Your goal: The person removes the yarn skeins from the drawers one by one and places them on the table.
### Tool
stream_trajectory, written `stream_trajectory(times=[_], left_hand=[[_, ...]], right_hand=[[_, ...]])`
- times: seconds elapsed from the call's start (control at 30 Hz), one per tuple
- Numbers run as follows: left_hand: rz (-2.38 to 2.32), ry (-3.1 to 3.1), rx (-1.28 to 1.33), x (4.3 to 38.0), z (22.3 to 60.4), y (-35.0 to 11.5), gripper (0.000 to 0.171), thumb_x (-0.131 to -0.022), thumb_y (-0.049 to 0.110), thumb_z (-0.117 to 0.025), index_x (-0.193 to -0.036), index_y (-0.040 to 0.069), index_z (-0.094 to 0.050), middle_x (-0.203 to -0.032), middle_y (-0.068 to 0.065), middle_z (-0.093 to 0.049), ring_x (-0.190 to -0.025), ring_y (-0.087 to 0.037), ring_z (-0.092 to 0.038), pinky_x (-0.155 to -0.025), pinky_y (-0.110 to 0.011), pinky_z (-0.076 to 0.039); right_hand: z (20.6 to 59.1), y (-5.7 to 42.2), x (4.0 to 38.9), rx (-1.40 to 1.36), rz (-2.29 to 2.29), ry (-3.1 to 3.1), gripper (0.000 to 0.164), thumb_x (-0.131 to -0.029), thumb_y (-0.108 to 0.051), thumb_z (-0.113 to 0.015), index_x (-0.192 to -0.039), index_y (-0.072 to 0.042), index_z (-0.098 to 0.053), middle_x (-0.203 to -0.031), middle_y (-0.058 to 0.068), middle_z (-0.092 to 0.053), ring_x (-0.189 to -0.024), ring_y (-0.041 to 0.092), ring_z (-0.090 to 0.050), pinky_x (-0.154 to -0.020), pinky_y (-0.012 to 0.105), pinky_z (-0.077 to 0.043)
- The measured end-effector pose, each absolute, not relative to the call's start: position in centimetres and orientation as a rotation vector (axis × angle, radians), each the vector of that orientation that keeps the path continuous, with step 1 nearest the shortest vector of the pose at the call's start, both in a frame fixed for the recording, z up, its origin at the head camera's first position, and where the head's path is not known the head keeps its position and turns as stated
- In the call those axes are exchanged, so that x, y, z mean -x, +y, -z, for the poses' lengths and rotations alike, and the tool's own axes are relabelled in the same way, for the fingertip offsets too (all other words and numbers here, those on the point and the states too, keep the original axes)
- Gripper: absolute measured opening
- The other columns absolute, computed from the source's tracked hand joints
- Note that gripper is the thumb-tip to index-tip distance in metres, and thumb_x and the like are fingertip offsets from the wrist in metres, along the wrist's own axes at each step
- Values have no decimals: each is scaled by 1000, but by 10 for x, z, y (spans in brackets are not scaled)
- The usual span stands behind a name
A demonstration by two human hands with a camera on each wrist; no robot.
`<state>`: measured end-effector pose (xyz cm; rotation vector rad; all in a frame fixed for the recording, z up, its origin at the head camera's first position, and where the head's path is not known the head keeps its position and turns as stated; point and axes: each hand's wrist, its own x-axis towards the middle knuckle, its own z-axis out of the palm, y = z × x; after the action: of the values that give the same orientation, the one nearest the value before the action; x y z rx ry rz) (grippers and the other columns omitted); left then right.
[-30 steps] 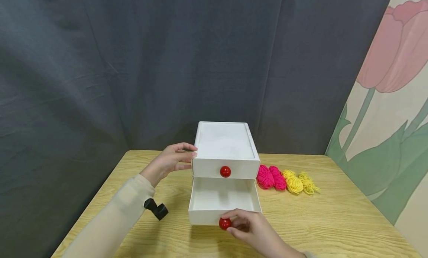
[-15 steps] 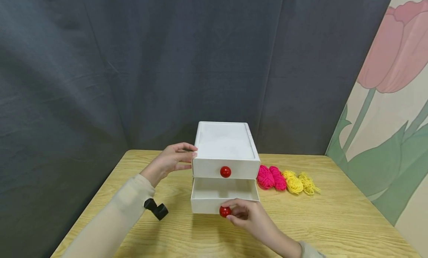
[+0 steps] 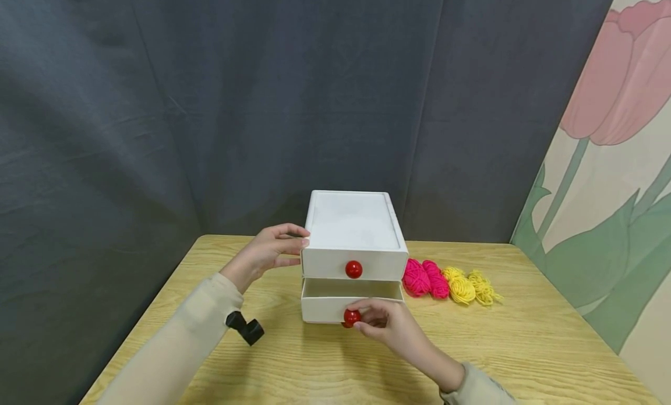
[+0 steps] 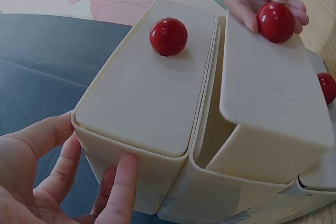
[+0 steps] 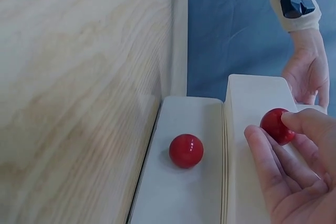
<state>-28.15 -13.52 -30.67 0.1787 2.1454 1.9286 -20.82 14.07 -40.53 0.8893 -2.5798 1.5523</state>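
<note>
1. White, plastic-looking middle drawer (image 3: 322, 310), box-shaped: sits partly drawn out of its cabinet, between the top and bottom drawers. Likely light and fairly stiff, its smooth walls probably slippery and thin enough to flex; your surest hold is the knob.
2. Orientation: front faces you, open side up. The front panel's long axis runs left to right; the drawer's full depth is hidden.
3. Glossy round red knob (image 3: 352, 316), centred on that front, pointing towards you: pinched between thumb and fingers of your right hand (image 3: 387, 328).
4. White, box-shaped cabinet (image 3: 350, 218): upright; its top drawer (image 3: 327, 265) and bottom drawer (image 5: 176, 198) look closed.
5. Your left hand (image 3: 264, 254): fingers spread and mostly straight, tips against the cabinet's upper left side, grasping nothing.
6. Two bright-pink yarn bundles (image 3: 416, 278) and two yellow yarn bundles (image 3: 461, 288): beside the cabinet, to its right.
7. Pale wood-grain table (image 3: 524, 341): beneath everything.
</note>
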Motion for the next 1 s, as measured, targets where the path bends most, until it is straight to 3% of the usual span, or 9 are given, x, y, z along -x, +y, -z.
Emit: stream_trajectory(times=[0.57,1.0], left_hand=[[-1922,2146,-189,281,305,-136,25,-91,14,-67,-116,9,-61,-109,-7,-62,-91,-19,-63,-95,-46,-52],[-1913,2161,-179,280,305,-136,28,-91,15,-68,-117,9,-61,-107,-6,-63,-92,-19,-62,-88,-39,-56]], right_hand=[[402,140,227,-850,-1609,-2588,25,-86,-9,-72,-111,-7,-70,-100,10,-73,-80,15,-70,-67,21,-56],[407,140,246,-823,-1561,-2617,25,-86,-12,-73,-111,-8,-70,-89,7,-73,-77,9,-69,-69,20,-56]])
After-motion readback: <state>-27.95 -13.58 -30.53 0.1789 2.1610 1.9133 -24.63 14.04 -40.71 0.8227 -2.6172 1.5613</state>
